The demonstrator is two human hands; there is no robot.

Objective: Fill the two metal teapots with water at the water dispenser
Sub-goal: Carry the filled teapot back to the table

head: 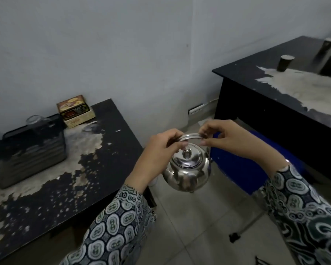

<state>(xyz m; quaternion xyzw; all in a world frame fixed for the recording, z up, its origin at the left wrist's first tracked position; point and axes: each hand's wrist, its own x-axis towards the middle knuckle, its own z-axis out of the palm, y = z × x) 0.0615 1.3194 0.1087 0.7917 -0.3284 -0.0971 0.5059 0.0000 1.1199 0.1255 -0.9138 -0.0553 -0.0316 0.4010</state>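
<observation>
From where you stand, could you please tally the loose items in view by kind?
Metal teapot: 1
Dark cups: 2
Tea box: 1
Mesh basket: 1
Glass jar: 1
Total: 6

A worn black desk (pixel 107 150) on the left is carrying a dark mesh basket (pixel 30 155) and a tea box (pixel 75 111); another desk (pixel 275 88) is bearing two dark cups (pixel 284 63).
</observation>
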